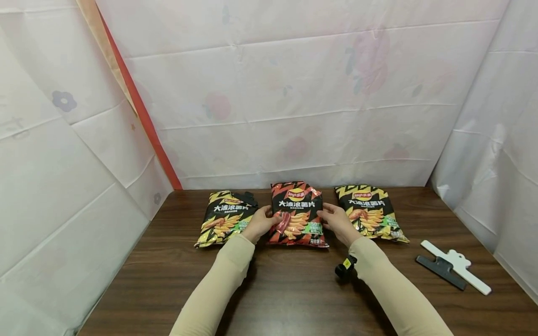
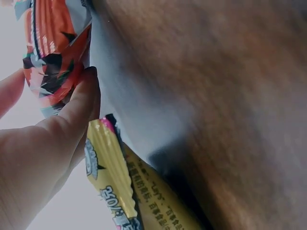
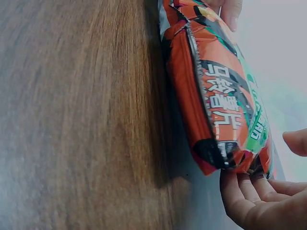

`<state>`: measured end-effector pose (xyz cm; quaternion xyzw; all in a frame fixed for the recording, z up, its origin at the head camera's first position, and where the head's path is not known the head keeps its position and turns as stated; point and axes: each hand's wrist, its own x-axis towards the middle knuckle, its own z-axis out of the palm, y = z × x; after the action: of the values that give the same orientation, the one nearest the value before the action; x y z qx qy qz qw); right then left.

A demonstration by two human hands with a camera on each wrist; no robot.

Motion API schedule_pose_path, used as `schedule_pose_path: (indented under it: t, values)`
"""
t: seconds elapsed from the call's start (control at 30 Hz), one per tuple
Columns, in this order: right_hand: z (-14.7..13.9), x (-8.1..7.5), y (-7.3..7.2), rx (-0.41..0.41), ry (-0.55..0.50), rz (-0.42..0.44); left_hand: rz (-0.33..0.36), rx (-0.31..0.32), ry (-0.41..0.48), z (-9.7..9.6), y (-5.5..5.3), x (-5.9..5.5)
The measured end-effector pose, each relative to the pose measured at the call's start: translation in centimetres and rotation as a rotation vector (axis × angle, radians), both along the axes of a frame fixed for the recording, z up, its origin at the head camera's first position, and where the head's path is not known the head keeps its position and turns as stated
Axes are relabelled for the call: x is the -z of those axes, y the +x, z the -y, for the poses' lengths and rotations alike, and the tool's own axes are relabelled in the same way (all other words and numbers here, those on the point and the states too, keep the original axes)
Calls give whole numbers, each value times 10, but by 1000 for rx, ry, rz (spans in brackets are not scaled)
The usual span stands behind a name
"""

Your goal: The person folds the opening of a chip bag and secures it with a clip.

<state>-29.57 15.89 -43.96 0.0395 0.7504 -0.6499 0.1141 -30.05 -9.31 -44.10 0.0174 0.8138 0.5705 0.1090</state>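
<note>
A red and black bag of potato chips (image 1: 296, 203) lies face up in the middle, between both hands. My left hand (image 1: 260, 223) grips its left edge, thumb over the front; in the left wrist view the fingers (image 2: 81, 98) press against its side. On the opposite edge, my right hand (image 1: 338, 223) holds the bag. The right wrist view shows the fingers (image 3: 242, 196) bent under a lower corner, with the thumb apart from the wrapper. Yellow and black chip bags lie to the left (image 1: 224, 221) and to the right (image 1: 370, 212).
A black clip (image 1: 245, 198) sits at the top of the left yellow bag. At the right of the dark wooden table (image 1: 294, 298) lie a white clip (image 1: 460, 263) and a black clip (image 1: 441, 270). White printed cloth (image 1: 294, 140) hangs behind the table and at its sides.
</note>
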Motion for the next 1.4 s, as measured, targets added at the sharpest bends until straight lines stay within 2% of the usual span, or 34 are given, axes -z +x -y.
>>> schedule_pose_path:
  t: [0.5, 0.9, 1.23, 1.4]
  values:
    - [-1, -7, 7, 3, 26, -31, -61, -3, 9, -1, 9, -6]
    - [-2, -11, 17, 1, 52, -71, -74, 11, 16, -2, 20, -14]
    - [-5, -12, 24, -1, 66, -96, -76, -17, 33, -1, 25, -13]
    - [-5, -14, 29, -13, 71, -98, -75, -10, 50, 1, 28, -12]
